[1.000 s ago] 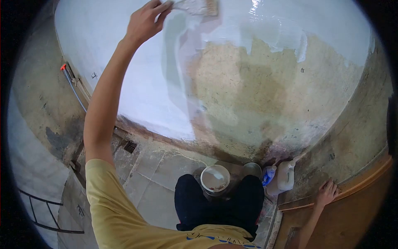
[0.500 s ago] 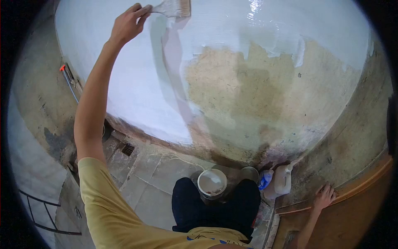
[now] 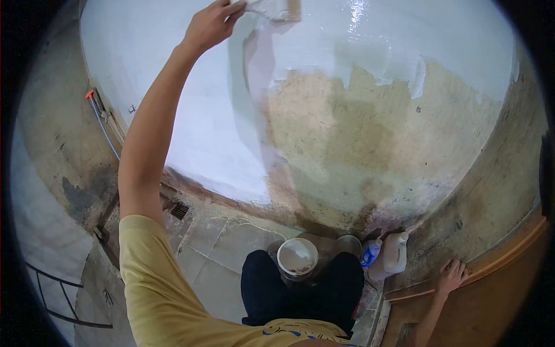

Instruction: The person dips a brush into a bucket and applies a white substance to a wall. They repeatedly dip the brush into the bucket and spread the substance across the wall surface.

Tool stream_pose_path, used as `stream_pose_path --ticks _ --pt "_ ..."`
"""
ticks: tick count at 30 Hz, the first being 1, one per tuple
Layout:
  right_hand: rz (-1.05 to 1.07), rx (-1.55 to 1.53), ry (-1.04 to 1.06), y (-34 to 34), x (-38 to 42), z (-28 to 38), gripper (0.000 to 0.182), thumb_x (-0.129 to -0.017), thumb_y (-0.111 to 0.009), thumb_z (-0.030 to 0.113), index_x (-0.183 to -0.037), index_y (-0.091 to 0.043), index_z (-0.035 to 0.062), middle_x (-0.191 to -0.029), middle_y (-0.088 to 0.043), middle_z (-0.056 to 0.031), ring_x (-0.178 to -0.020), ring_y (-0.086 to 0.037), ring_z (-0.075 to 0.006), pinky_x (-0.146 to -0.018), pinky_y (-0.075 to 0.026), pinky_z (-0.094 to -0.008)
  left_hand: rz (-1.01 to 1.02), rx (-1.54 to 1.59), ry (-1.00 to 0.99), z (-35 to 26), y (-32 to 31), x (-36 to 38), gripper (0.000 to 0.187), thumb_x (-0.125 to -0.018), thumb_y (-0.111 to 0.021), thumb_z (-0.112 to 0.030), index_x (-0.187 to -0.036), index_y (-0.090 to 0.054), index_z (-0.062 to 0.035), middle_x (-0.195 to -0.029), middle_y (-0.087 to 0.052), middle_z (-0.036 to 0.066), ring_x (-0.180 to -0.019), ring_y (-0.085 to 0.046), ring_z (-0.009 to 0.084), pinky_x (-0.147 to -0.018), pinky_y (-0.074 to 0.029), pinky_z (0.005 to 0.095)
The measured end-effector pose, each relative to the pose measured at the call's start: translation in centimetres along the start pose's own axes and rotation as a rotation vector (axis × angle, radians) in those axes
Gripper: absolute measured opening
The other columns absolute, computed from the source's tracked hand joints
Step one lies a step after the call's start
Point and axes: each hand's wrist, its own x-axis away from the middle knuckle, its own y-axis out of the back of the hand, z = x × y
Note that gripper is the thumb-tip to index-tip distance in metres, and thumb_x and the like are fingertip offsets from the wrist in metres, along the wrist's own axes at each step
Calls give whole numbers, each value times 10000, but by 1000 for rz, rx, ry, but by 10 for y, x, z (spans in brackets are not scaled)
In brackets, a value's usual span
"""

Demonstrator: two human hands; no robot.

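High on the wall [image 3: 370,133], my left hand [image 3: 214,26] is closed round the handle of a wide paintbrush [image 3: 274,8]. The bristles point right and meet the wet white paint; the top of the brush is cut off by the frame. White paint covers the left and upper wall, while a bare, stained tan patch shows in the middle and lower right. At the far right, my right hand [image 3: 452,276] rests with fingers stretched out by the edge of a brown wooden door [image 3: 491,306]. Between my knees stands a white paint bucket [image 3: 298,256] with pale paint inside.
Right of my knees stand a blue bottle [image 3: 371,253] and a whitish jug [image 3: 395,254]; a round container [image 3: 348,244] sits behind. A floor drain [image 3: 180,210], a hose with an orange end [image 3: 89,94] and a black metal rack [image 3: 69,301] are on the left.
My left hand and the paintbrush have moved right and slightly up along the wall. My right hand stays at the door edge.
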Motion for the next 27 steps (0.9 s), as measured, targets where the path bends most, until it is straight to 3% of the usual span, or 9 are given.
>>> stream_pose_path --ticks 4,9,11,15,18,20,23,24,27 --pt "14 -19 -14 -4 5 -1 225 -870 -609 158 -1060 -626 38 -852 -636 -63 -849 -589 -215 -826 -426 -362 -43 -101 21 31 9 58 188 -887 -591 -207 -1052 -657 -145 -792 -554 80 -704 -584 279 -595 -479 384" --pt "86 -77 -27 -3 7 -2 209 -886 -598 157 -1044 -628 24 -865 -666 -61 -855 -604 -219 -823 -429 -368 -2 -80 197 7 22 161 180 -857 -619 -143 -1028 -654 -99 -794 -556 78 -708 -583 275 -598 -477 380" --pt "-50 -65 39 -6 6 -4 201 -882 -599 165 -1031 -650 39 -823 -628 -69 -793 -583 -223 -796 -436 -367 -7 -1 327 -21 17 211 216 -835 -619 -82 -1051 -636 -87 -810 -565 85 -716 -583 290 -607 -480 378" --pt "0 -88 38 -1 5 -3 200 -890 -595 177 -1027 -657 46 -848 -652 -69 -807 -594 -226 -787 -442 -364 39 262 693 -117 1 314 163 -872 -596 -63 -1022 -592 1 -836 -564 144 -686 -570 290 -610 -466 362" --pt "34 -64 39 -2 9 -7 199 -893 -598 188 -1024 -662 53 -875 -663 -66 -821 -602 -229 -787 -447 -356 86 462 847 -194 -29 411 165 -905 -557 -105 -1017 -587 13 -827 -562 157 -670 -569 289 -597 -457 354" --pt "69 -57 -2 -2 7 -6 197 -888 -604 190 -1020 -664 56 -874 -663 -67 -821 -601 -230 -788 -447 -354 388 525 1115 -245 -13 423 169 -907 -547 -113 -1003 -586 21 -824 -564 152 -677 -572 286 -600 -457 357" --pt "3 -25 22 -5 6 -7 197 -886 -607 189 -1026 -660 60 -836 -652 -55 -794 -597 -221 -785 -447 -348 355 549 947 -262 -13 416 158 -886 -569 -100 -993 -592 15 -815 -561 144 -677 -572 287 -599 -456 361" --pt "1 -24 28 -7 6 -7 197 -886 -607 189 -1026 -660 60 -836 -652 -55 -794 -597 -221 -785 -447 -348 353 551 953 -257 -13 407 158 -886 -569 -100 -993 -592 15 -815 -561 144 -677 -572 287 -599 -456 361" --pt "13 -35 25 -8 10 -8 202 -882 -613 188 -1038 -654 66 -801 -636 -47 -768 -591 -215 -779 -447 -347 210 485 680 -214 -26 349 168 -852 -615 -106 -992 -608 -15 -810 -557 133 -700 -582 302 -598 -463 369"
